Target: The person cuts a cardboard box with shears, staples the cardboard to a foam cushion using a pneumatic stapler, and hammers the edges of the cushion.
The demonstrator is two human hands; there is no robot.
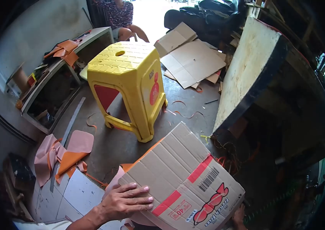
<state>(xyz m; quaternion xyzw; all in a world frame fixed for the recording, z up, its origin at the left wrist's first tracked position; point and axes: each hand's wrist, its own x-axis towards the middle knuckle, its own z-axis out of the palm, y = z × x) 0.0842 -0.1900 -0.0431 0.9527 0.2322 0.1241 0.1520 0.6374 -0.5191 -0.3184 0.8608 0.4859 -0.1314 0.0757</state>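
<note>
A creased piece of cardboard, printed "French Fries" with red stripes and a barcode, is tilted up in front of me. The fingers of my left hand lie over its lower left edge and grip it. My right hand is at its lower right edge, with the fingers mostly hidden behind the board. Pink and orange sheet material shows behind the cardboard's left edge.
A yellow plastic stool stands ahead. Pink and orange scraps and a long metal strip lie left. Flattened cardboard is stacked behind. A pale upright panel stands right. A person sits at the back.
</note>
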